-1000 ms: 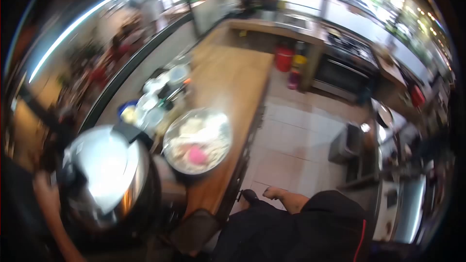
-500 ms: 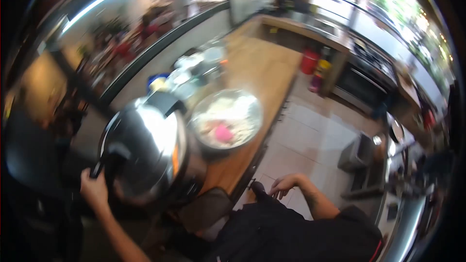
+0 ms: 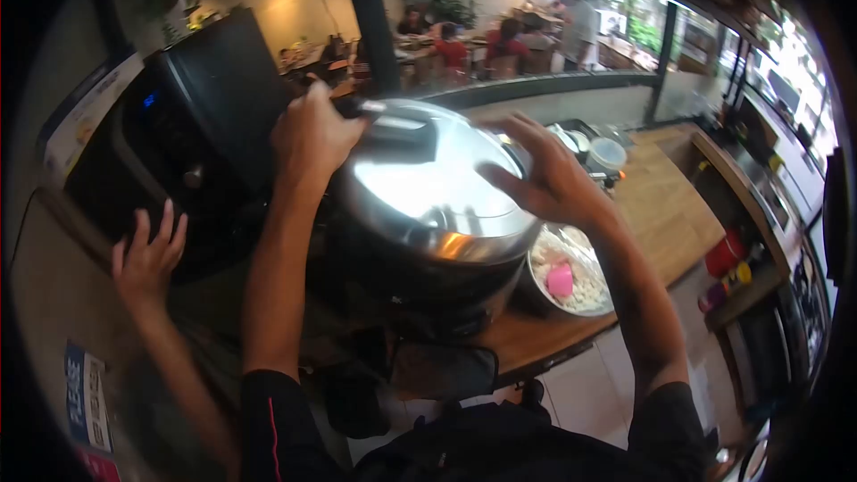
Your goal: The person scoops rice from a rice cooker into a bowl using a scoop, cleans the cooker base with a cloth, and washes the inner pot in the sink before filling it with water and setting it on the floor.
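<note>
A large black rice cooker [image 3: 420, 290] stands before me with its shiny silver lid [image 3: 437, 187] down on top. My left hand [image 3: 312, 129] is closed around the black handle [image 3: 359, 109] at the lid's left edge. Over the lid's right side is my right hand [image 3: 553, 174], fingers apart and thumb spread; whether it touches the lid is unclear. Just right of the cooker, a metal bowl [image 3: 596, 311] holds white rice and a pink scoop [image 3: 560, 280].
Another person's hand [image 3: 150, 254] is raised at the left, near a black appliance [image 3: 170, 143] with a blue display. Containers [image 3: 607, 154] stand on the wooden counter [image 3: 665, 192] beyond the bowl. People sit behind the window opening.
My view has swung left. My right hand has come up from beside my body to the lid's right side. My left hand stays at the lid handle. Another person's hand has come into view.
</note>
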The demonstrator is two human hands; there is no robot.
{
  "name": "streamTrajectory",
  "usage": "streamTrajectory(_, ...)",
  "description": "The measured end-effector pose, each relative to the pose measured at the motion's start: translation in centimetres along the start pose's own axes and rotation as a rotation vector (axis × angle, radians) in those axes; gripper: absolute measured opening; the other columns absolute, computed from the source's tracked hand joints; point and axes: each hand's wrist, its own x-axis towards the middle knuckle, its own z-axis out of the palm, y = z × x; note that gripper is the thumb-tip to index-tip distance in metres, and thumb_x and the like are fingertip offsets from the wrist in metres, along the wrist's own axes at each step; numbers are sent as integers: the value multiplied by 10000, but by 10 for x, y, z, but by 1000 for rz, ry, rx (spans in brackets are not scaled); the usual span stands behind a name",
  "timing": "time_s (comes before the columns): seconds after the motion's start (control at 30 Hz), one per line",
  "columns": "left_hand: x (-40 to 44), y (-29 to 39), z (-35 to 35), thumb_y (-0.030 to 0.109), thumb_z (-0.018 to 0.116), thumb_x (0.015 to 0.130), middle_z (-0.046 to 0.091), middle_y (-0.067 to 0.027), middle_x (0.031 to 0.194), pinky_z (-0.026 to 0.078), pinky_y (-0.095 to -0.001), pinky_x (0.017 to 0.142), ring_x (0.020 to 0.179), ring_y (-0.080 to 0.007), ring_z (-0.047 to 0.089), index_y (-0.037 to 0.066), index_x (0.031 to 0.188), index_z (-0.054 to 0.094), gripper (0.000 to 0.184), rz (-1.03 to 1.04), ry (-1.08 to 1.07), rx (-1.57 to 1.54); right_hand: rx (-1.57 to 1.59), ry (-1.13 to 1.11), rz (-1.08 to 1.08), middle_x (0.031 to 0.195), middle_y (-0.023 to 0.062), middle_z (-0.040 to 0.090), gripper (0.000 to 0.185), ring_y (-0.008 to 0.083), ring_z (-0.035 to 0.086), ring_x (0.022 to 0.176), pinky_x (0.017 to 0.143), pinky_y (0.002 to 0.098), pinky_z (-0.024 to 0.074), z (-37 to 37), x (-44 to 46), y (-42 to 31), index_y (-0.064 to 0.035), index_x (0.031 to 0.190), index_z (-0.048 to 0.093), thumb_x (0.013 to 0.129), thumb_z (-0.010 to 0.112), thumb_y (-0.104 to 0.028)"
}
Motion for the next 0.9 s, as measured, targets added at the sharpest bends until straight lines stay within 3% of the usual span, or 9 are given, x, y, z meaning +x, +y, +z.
streamTrajectory(0.2, 53, 88, -35, 540, 883, 742, 778, -176, 1144, 580, -475, 907, 1083, -376, 740, 82, 1168, 744, 641, 131, -3, 143, 59, 87, -152, 1353, 245, 663, 525, 397, 668, 1227, 1050, 472, 529, 28, 102, 79, 11, 1424, 584, 985, 716, -246)
streamTrajectory(0.3, 49, 114, -35, 548, 876, 763, 763, -211, 1165, 564, -446, 961, 1111, -376, 729, 37, 1219, 742, 698, 241, 159, 68, 16, 91, -131, 1080, 273, 705, 388, 466, 691, 1028, 910, 493, 541, 10, 119, 112, 23, 1299, 625, 939, 673, -112)
streamTrajectory(0.47, -48, 157, -66, 338, 758, 995, 764, -98, 1087, 550, -318, 896, 1023, -173, 714, 1, 1165, 728, 379, 193, 558, -514, 174, 124, -187, 970, 267, 706, 266, 490, 690, 928, 820, 516, 536, -43, 108, 150, 12, 1192, 626, 950, 644, -97)
streamTrajectory(0.5, -79, 161, -68, 265, 727, 1030, 754, -65, 1052, 541, -280, 875, 997, -120, 692, 0, 1140, 725, 287, 162, 577, -587, 280, 146, -248, 917, 218, 720, 245, 381, 723, 841, 760, 453, 551, -47, 109, 170, 3, 1195, 637, 970, 663, -91)
streamTrajectory(0.6, -166, 178, -43, 90, 741, 984, 767, -86, 980, 572, -296, 848, 898, -137, 720, -16, 1072, 717, 140, -123, 410, -721, 378, 164, -171, 903, 110, 704, 194, 112, 644, 787, 687, 296, 516, -66, 103, 205, -9, 1183, 652, 999, 675, -66)
streamTrajectory(0.7, -217, 199, 4, 122, 772, 955, 764, -119, 1013, 578, -325, 851, 918, -191, 743, -19, 1126, 703, 232, -167, 161, -593, 550, 101, -167, 965, 52, 695, 247, 97, 631, 790, 685, 276, 518, -85, 90, 226, -19, 1245, 622, 1005, 667, -52)
streamTrajectory(0.77, -233, 212, 28, 140, 779, 929, 745, -149, 1207, 558, -331, 943, 1108, -187, 715, 40, 1284, 680, 382, -147, 73, -563, 505, 128, -46, 976, 24, 682, 258, 95, 624, 818, 674, 268, 513, -95, 81, 232, -17, 1267, 608, 1013, 644, -41)
streamTrajectory(0.83, -241, 232, 45, 171, 794, 912, 680, -226, 1371, 529, -404, 1056, 1263, -313, 678, 22, 1423, 610, 562, -193, 50, -634, 624, 194, -16, 958, 48, 678, 239, 105, 615, 833, 687, 287, 511, -94, 78, 251, -10, 1254, 619, 1033, 617, -101)
streamTrajectory(0.9, -243, 245, 67, 181, 786, 914, 561, -286, 1519, 446, -463, 1168, 1425, -399, 555, -22, 1507, 527, 678, -32, 76, -579, 432, 221, -61, 961, 74, 691, 277, 116, 636, 869, 722, 302, 520, -110, 74, 272, -4, 1266, 633, 1040, 606, -162)
